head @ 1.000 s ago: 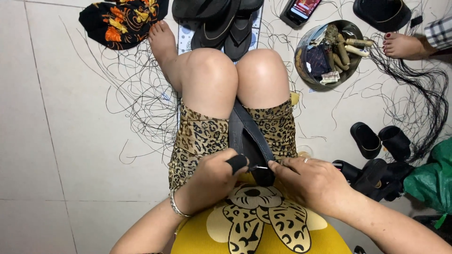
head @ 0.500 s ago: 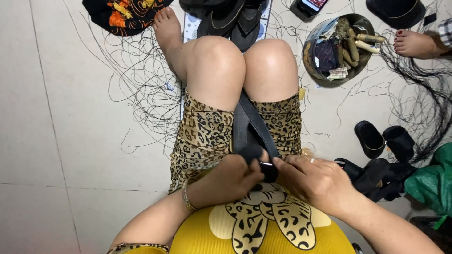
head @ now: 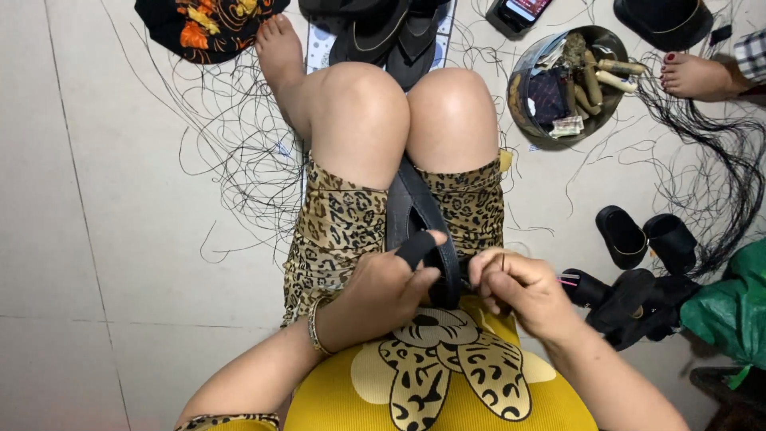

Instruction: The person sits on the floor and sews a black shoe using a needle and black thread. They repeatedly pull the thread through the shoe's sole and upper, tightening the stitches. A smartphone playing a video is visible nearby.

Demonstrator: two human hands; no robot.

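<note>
A black sandal (head: pixel 416 219) is lying lengthwise in the lap, between the thighs, its far end reaching toward the knees and its near end resting against the belly. It is looking like a flat sole with a dark strap looping over it, narrow and long, slightly tilted to the left at the far end. The near part is sitting under the left hand (head: pixel 381 289), whose forefinger is wearing a black sleeve, and the right hand (head: pixel 517 289), pinched just beside its right edge. Whether a needle or thread is passing through there is too small to tell.
</note>
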